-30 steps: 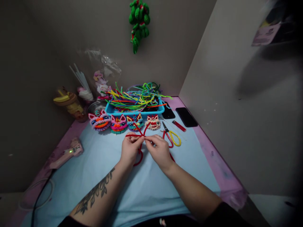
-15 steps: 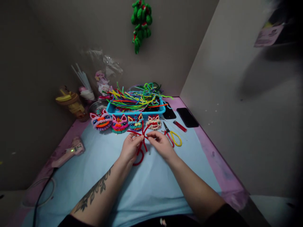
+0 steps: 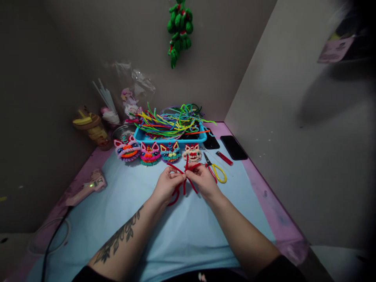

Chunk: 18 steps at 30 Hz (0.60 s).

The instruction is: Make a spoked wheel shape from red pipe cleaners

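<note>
Several red pipe cleaners (image 3: 192, 185) cross one another in a star shape between my hands, above the blue cloth. My left hand (image 3: 169, 183) pinches them near the crossing with thumb and fingers. Closed on the same bunch from the other side is my right hand (image 3: 202, 179), its thumb tip meeting the left one at the centre. A curved red pipe cleaner (image 3: 175, 199) shows below my left hand; whether it joins the bunch is hidden. Just beyond my hands stands a row of lion-head figures of pipe cleaner, among them a cream and red one (image 3: 192, 154).
A blue tray (image 3: 170, 140) heaped with coloured pipe cleaners stands at the back. To the right lie scissors (image 3: 216, 172), a red lighter (image 3: 224, 158) and a black phone (image 3: 234, 147). A pink glue gun (image 3: 88, 188) with a cord rests at left, near a yellow cup (image 3: 93, 129).
My right hand has moved in to grip the crossing of the red pipe cleaners, and their ends have turned. The whole view has shifted slightly.
</note>
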Each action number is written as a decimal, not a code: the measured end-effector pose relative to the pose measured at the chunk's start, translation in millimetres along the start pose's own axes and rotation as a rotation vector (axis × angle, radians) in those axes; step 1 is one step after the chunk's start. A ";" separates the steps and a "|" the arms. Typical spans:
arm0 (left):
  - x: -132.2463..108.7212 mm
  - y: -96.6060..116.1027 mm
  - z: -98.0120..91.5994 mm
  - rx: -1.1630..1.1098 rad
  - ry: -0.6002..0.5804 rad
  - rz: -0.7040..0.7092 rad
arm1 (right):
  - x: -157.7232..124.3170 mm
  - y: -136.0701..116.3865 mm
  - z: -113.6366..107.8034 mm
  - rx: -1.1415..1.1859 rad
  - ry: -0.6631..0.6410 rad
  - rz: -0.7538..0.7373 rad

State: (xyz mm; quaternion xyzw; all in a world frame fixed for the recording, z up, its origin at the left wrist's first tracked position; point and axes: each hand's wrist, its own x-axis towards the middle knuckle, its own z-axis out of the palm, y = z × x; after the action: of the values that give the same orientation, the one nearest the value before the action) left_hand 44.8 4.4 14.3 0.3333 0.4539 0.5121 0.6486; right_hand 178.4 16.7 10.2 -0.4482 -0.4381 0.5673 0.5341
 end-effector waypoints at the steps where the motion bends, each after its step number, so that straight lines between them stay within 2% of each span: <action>1: -0.1 0.0 -0.6 0.006 -0.007 -0.001 | 0.4 0.0 -1.4 0.014 0.006 0.006; 6: -2.7 2.5 -2.3 0.117 -0.130 0.015 | 3.8 -3.7 -9.3 0.120 -0.023 0.078; 9: -2.7 5.8 -4.8 0.162 -0.184 -0.005 | 8.4 -12.1 -18.4 0.159 0.018 0.084; 11: 0.1 9.6 -9.1 0.135 -0.137 0.003 | 12.9 -21.6 -32.9 0.223 0.081 0.062; 14: 7.5 17.9 -18.6 0.056 0.009 0.037 | 18.3 -37.9 -66.0 0.263 0.185 -0.015; 16: 12.3 23.3 -24.2 -0.027 0.091 0.053 | 19.3 -45.4 -86.6 0.116 0.170 0.037; 18: 15.2 27.1 -27.2 -0.074 0.108 0.026 | 18.7 -47.4 -98.5 -0.070 0.081 0.125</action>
State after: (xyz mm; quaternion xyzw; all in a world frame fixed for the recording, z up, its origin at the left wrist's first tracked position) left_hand 10.7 25.1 24.9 0.2868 0.4644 0.5542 0.6285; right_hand 284.1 39.3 34.6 -0.5157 -0.4070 0.5652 0.4989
